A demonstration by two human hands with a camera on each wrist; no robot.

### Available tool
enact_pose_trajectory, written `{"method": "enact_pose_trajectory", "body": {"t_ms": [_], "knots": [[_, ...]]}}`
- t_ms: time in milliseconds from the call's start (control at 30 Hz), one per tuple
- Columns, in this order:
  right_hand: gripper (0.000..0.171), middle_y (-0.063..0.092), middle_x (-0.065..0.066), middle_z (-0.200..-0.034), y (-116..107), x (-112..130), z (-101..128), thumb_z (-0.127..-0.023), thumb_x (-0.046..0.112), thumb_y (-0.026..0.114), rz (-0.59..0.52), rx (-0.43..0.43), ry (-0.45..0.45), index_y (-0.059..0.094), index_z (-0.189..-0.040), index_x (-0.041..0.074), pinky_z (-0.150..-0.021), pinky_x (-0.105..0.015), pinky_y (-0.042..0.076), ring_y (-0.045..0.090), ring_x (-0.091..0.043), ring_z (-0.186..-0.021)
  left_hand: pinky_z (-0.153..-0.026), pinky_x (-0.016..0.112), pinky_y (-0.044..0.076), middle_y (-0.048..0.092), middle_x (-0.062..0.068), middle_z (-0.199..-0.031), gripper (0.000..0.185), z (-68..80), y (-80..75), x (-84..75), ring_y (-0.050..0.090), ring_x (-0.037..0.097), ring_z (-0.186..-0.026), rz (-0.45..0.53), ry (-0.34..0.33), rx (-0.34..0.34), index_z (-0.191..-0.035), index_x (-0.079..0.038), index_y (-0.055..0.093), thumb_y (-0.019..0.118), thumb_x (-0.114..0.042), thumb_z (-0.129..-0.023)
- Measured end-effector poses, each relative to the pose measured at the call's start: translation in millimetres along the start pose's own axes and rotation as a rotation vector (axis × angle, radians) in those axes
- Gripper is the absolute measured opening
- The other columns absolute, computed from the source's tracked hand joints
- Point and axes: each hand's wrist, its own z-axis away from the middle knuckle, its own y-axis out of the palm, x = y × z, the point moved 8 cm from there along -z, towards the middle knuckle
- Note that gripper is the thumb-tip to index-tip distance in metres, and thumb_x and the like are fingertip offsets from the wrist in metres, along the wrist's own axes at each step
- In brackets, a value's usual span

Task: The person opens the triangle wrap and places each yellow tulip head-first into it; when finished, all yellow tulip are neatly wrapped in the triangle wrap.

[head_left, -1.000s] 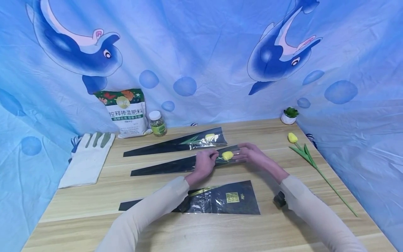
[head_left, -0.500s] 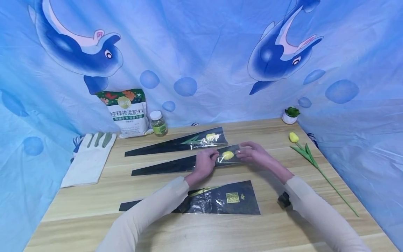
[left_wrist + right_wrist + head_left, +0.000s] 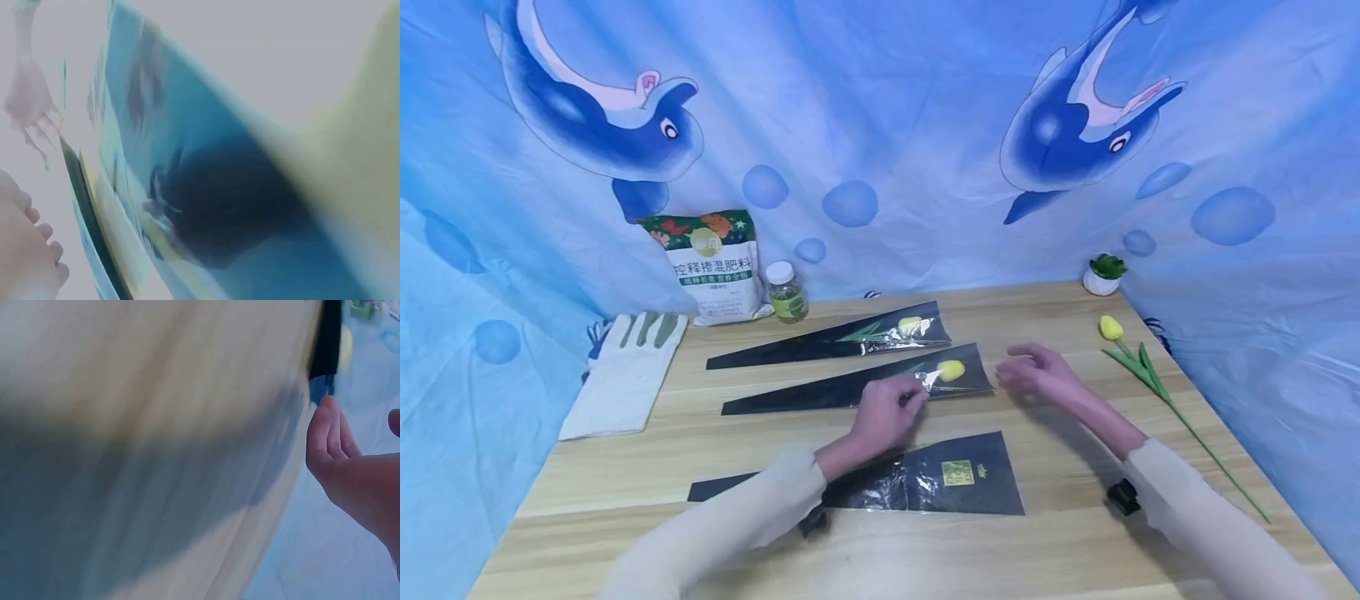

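On the tabletop (image 3: 1075,542), mid-row, lies the black sleeve (image 3: 850,387) with a yellow tulip (image 3: 951,370) inside; my left hand (image 3: 883,414) rests at its clear window, fingers curled, though I cannot tell if that grip actually pinches the film. My right hand (image 3: 1037,375) hovers just beside the mouth, fingers loose and apart. I judge the slick film could slide, or the bloom crush under pressure.

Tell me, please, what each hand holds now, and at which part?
The left hand pinches the middle sleeve at its clear part beside the yellow tulip. The right hand holds nothing.
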Motion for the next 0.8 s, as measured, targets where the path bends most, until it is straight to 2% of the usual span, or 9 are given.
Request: {"method": "enact_pose_trajectory", "body": {"t_ms": [133,233,367,433,533,600,800], "knots": [[0.054,0.061,-0.03,-0.125,-11,-9,22,-0.104,0.016,0.054,0.028,0.004,0.013,0.033,-0.144,-0.013,-0.086,-0.04,0.057,0.065,-0.039,-0.107,-0.092,0.033,0.054,0.075,0.014,-0.1,0.008,24.4,1.4,-20.4,0.072,0.025,-0.096,0.05,0.025,0.096,-0.093,0.0,0.076,0.077,-0.002,-0.085],[0.053,0.06,-0.031,-0.125,-14,-13,34,-0.103,0.013,0.053,0.028,0.013,0.004,0.033,-0.143,-0.015,-0.086,-0.038,0.057,0.066,-0.037,-0.106,-0.098,0.038,0.05,0.073,0.016,-0.109,0.014,41.4,6.3,-28.3,0.069,0.029,-0.107,0.057,0.008,0.165,-0.097,0.0,0.076,0.079,-0.006,-0.085],[0.054,0.062,-0.027,-0.125,-14,-20,44,-0.101,0.014,0.054,0.051,0.021,0.019,0.035,-0.144,-0.012,-0.084,-0.037,0.057,0.067,-0.032,-0.104,-0.104,0.046,0.044,0.068,0.014,-0.123,0.028,62.1,17.0,-31.2,0.059,0.034,-0.122,0.018,-0.038,0.284,-0.109,-0.002,0.075,0.08,-0.017,-0.086],[0.053,0.063,-0.026,-0.124,-12,-22,48,-0.101,0.014,0.054,0.06,0.024,0.017,0.035,-0.144,-0.012,-0.084,-0.036,0.056,0.067,-0.031,-0.103,-0.106,0.048,0.042,0.063,0.012,-0.132,0.039,69.8,23.4,-31.7,0.053,0.035,-0.129,-0.044,-0.047,0.357,-0.117,-0.004,0.073,0.08,-0.026,-0.086],[0.05,0.064,-0.026,-0.123,-10,-26,54,-0.102,0.014,0.053,0.047,0.017,0.028,0.037,-0.142,-0.012,-0.082,-0.035,0.057,0.068,-0.03,-0.101,-0.109,0.049,0.038,0.058,0.009,-0.14,0.054,77.0,31.3,-32.6,0.045,0.036,-0.135,-0.139,-0.033,0.449,-0.128,-0.007,0.068,0.08,-0.039,-0.085],[0.05,0.063,-0.028,-0.123,-8,-28,57,-0.102,0.012,0.053,0.031,0.022,0.024,0.036,-0.141,-0.014,-0.082,-0.034,0.057,0.068,-0.029,-0.1,-0.112,0.05,0.034,0.055,0.008,-0.144,0.06,78.6,34.7,-32.3,0.041,0.037,-0.138,-0.183,-0.023,0.482,-0.131,-0.009,0.066,0.078,-0.044,-0.084],[0.046,0.063,-0.03,-0.12,-1,-26,62,-0.1,0.006,0.052,-0.008,0.026,-0.007,0.037,-0.138,-0.017,-0.081,-0.034,0.058,0.069,-0.029,-0.097,-0.117,0.051,0.025,0.047,0.012,-0.15,0.062,73.0,40.5,-27.7,0.032,0.038,-0.143,-0.187,-0.046,0.474,-0.135,-0.006,0.063,0.076,-0.043,-0.087]]}}
